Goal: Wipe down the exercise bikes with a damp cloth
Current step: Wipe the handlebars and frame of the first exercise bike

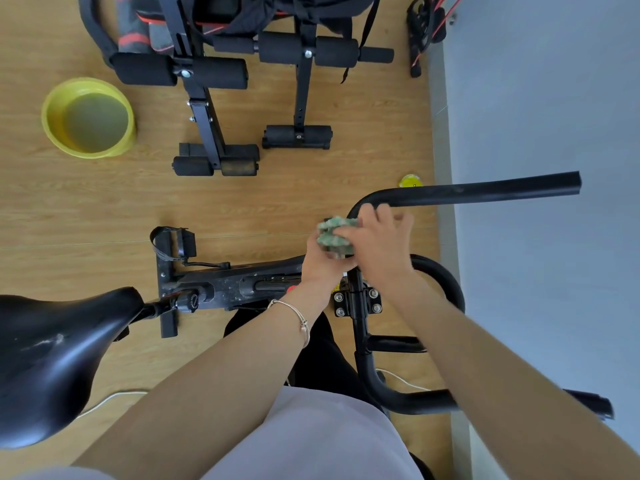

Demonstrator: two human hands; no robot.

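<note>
The bike (242, 285) stands on the wood floor (86, 209), close to the wall, with its saddle (52, 358) at the near left and its handlebar (485, 192) curving out to the right. A yellow basin (52, 133) of cloudy water sits on the floor well apart, at the far left.

The 2 grips meet at the bend of the handlebar. The left grip (325, 261) is curled round the cloth (337, 235) from below. The right grip (381, 237) closes over the cloth's right side, though blur hides just how its fingers lie. So the cloth is bunched between both, touching or just beside the bar's curve.

The step in hand looks like folding or wringing the cloth before wiping the bar. To do it well:
- Flatten the cloth into a pad, not a ball, so more of it meets the tube.
- Wrap it fully round the bar and draw it along to the far end in 1 pass.
- Steady the bar with the free grip.
- Rinse in the basin before the dusty frame and saddle.
</note>
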